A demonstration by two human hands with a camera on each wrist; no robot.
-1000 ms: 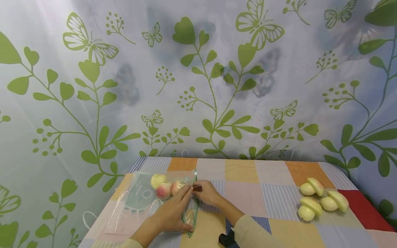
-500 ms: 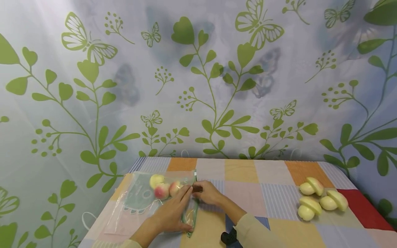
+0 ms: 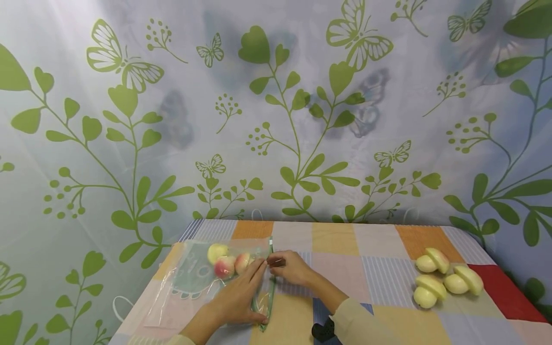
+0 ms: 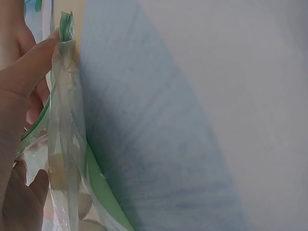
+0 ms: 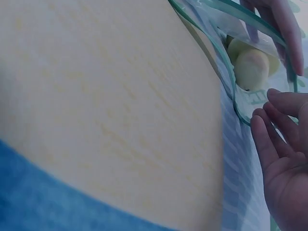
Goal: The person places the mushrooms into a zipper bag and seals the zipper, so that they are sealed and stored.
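A clear zip bag (image 3: 164,306) with a green zip edge lies on the left of the table. Inside are a yellow fruit (image 3: 217,252) and two pink-and-yellow peaches (image 3: 224,267). My left hand (image 3: 237,297) lies across the bag's mouth, thumb at the near end of the zip, fingers toward its middle, holding the edge. My right hand (image 3: 293,268) is at the middle of the zip from the right, thumb and fingertips at the green edge. In the right wrist view the mouth gapes, showing a pale peach (image 5: 252,70) inside and the right hand's fingertips (image 5: 260,115) at the lip.
Three pale yellow, mushroom-shaped pieces (image 3: 427,290) stand grouped at the table's right side. A patchwork cloth (image 3: 336,239) covers the table. Behind it hangs a curtain (image 3: 276,115) with green leaves and butterflies. A white cord loop (image 3: 118,306) shows at the left edge.
The right wrist and sleeve have shifted slightly to the right, the fingers staying by the zip. The left hand and the bag are nearly still.
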